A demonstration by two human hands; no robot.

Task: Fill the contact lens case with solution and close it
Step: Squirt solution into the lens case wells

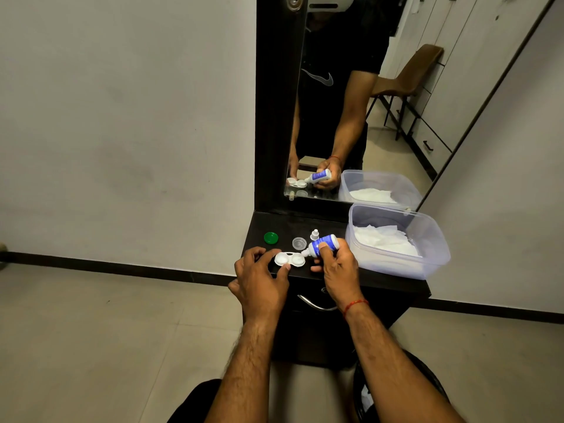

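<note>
A white contact lens case (290,259) with two open wells lies on the black dresser top (283,224). My left hand (259,279) pinches its left end between thumb and fingers. My right hand (338,267) grips a small white solution bottle (323,243) with a blue label, tipped on its side, its nozzle over the right well. A green lid (271,238) and a clear lid (299,243) rest behind the case. The bottle's small white cap (314,234) stands upright near the clear lid.
A clear plastic tub (427,257) holding white tissue fills the right side of the dresser top. A mirror (351,102) stands behind, reflecting me. A drawer handle (314,304) sits below the top's front edge. A dark bin (396,392) stands on the floor at lower right.
</note>
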